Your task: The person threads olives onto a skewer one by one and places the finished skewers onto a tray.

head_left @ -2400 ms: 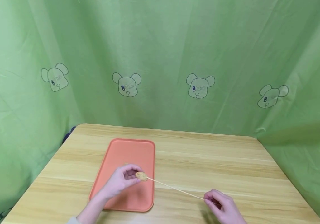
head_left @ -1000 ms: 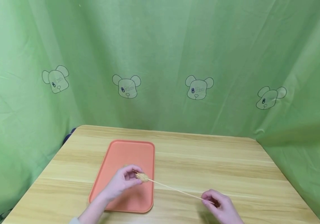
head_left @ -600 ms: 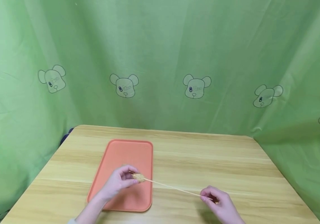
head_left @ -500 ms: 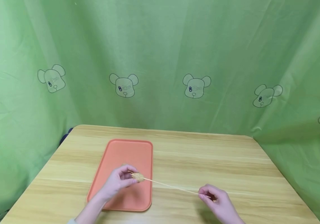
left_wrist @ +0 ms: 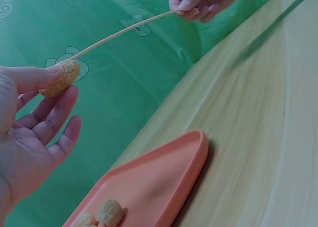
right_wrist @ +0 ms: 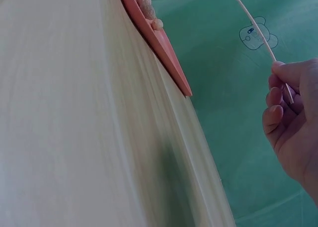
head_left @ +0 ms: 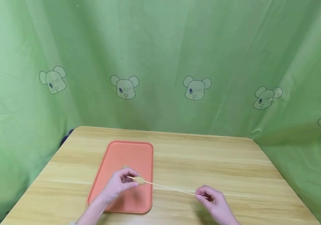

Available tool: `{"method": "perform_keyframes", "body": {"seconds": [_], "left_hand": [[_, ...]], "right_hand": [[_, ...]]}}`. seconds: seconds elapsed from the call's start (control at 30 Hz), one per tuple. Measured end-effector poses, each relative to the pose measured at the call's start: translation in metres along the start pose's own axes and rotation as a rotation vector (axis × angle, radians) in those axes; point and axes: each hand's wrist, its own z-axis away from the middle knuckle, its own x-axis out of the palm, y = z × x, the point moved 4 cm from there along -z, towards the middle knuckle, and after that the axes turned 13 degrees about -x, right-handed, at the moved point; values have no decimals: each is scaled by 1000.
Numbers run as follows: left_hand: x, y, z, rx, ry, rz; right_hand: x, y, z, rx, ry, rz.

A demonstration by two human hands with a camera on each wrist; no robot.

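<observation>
My left hand (head_left: 116,186) pinches a tan, wrinkled meatball (left_wrist: 61,78) between thumb and fingers, above the salmon-pink tray (head_left: 132,153). A thin wooden skewer (head_left: 170,188) runs through the meatball, its pointed end coming out on the left side among the fingers. At the skewer's other end, my right hand (head_left: 214,201) grips the stick between thumb and fingers, over the bare wood to the tray's right; a short tail (right_wrist: 289,94) of it shows against the palm. The skewer bows slightly in the left wrist view. More meatballs (left_wrist: 111,213) lie in the tray, mostly hidden behind my left hand in the head view.
The tray lies on the left half of a light wooden table (head_left: 205,156). A green curtain (head_left: 160,62) with bear-head prints hangs round the table's back and sides. Something dark (head_left: 65,138) shows past the far left corner.
The skewer's point has come out through the left side of the meatball and reaches farther. My right hand has moved left, nearer to my left hand, which keeps its pinch.
</observation>
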Motion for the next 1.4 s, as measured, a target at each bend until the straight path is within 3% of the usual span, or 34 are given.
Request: {"method": "perform_keyframes", "body": {"seconds": [0.17,0.47,0.7,0.93,1.1,1.4], "left_hand": [[2,-2,-1,13,8,-2],[1,-3,0,-83,75,21],[5,-1,-1,-31,20,61],[8,-2,-3,-24,32,114],[12,-3,-3,14,23,176],[17,-2,-4,67,-59,234]], "right_hand": [[1,-3,-1,77,14,-73],[9,-10,-5,87,53,-209],[9,-8,-1,110,99,-223],[8,-8,-1,135,142,-225],[9,-9,-2,127,155,-242],[11,-8,-1,125,166,-280]]}}
